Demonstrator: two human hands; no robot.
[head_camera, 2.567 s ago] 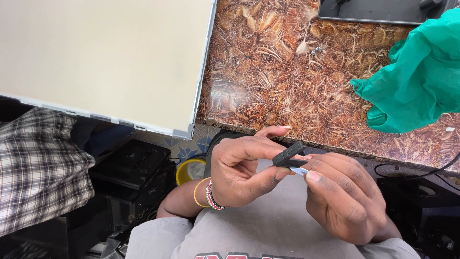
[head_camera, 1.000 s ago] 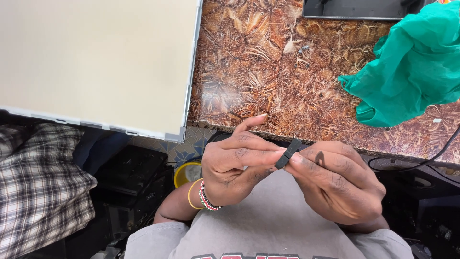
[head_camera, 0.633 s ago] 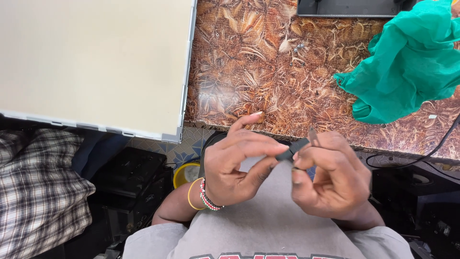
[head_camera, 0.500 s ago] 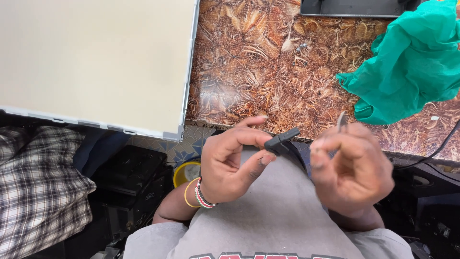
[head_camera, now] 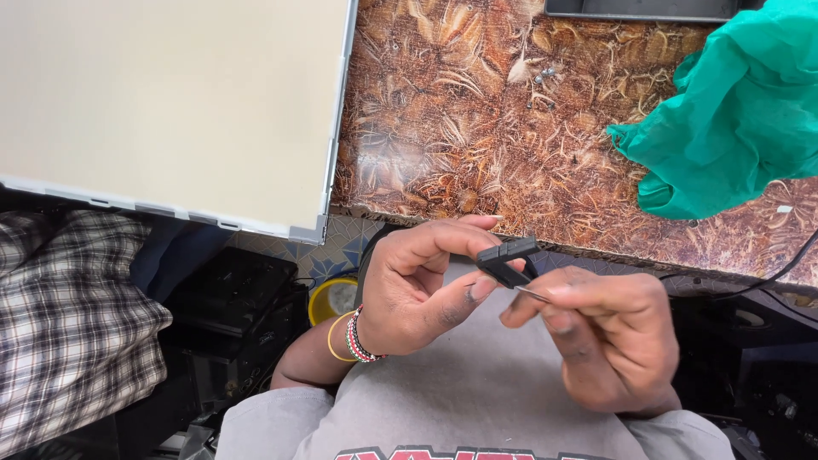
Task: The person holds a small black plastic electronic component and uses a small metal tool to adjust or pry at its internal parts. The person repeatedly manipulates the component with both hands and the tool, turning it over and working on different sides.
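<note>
Left hand (head_camera: pixel 417 294) pinching; right hand (head_camera: pixel 601 336) pinching beside.

The counter (head_camera: pixel 477 145), across the upper middle of the frame, is glossy brown with a pattern of tan and cream dried leaves. At upper left a large flat panel (head_camera: pixel 162 102) is plain pale cream with a thin light-grey edge. At upper right lies a crumpled teal-green cloth (head_camera: pixel 741 111). At lower left, a checked fabric (head_camera: pixel 68 324) shows grey, black and white plaid. The small part (head_camera: pixel 507 260) pinched in the left hand (head_camera: pixel 417 290) is matt black. That wrist wears a yellow bangle (head_camera: pixel 331 336) and a beaded band (head_camera: pixel 358 332) of red, white and dark beads. A grey shirt (head_camera: pixel 460 400) with red print fills the bottom centre. A yellow round object (head_camera: pixel 332 298) sits below the counter edge.
</note>
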